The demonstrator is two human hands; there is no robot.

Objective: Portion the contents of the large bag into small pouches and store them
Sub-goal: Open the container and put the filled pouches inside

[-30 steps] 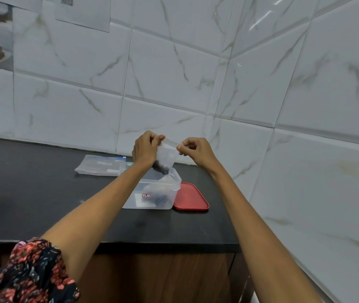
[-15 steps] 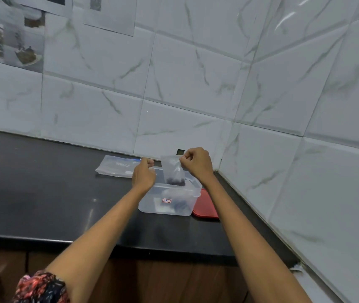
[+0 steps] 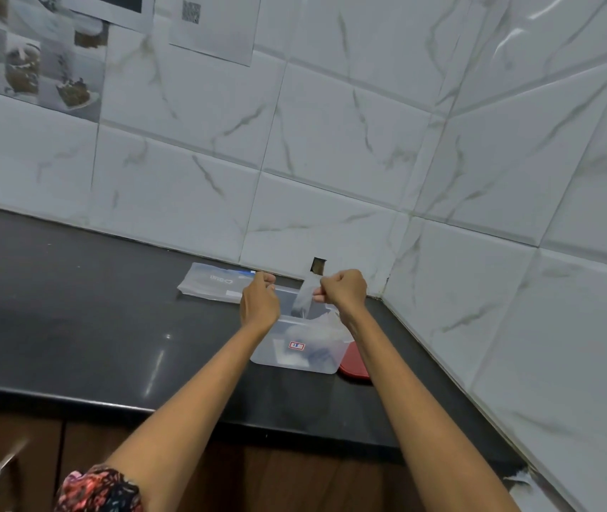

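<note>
My right hand (image 3: 342, 290) pinches the top of a small clear pouch (image 3: 302, 299) with dark contents, and the pouch hangs over the open clear plastic container (image 3: 326, 365). My left hand (image 3: 259, 301) is just left of the pouch, above the container's left rim. Its fingers are curled and I see nothing held in them. Other small pouches lie inside the container. The large flat zip bag (image 3: 215, 282) lies on the black counter behind my left hand, against the wall.
The container's red lid (image 3: 356, 368) lies flat to its right, partly behind my right forearm. Tiled walls meet in a corner close behind and to the right. The counter's front edge (image 3: 110, 400) runs above wooden cabinet doors with a metal handle (image 3: 1, 471).
My left hand has let go of the pouch, which now hangs from my right hand alone. Both hands have come down closer to the container, and the view has tilted.
</note>
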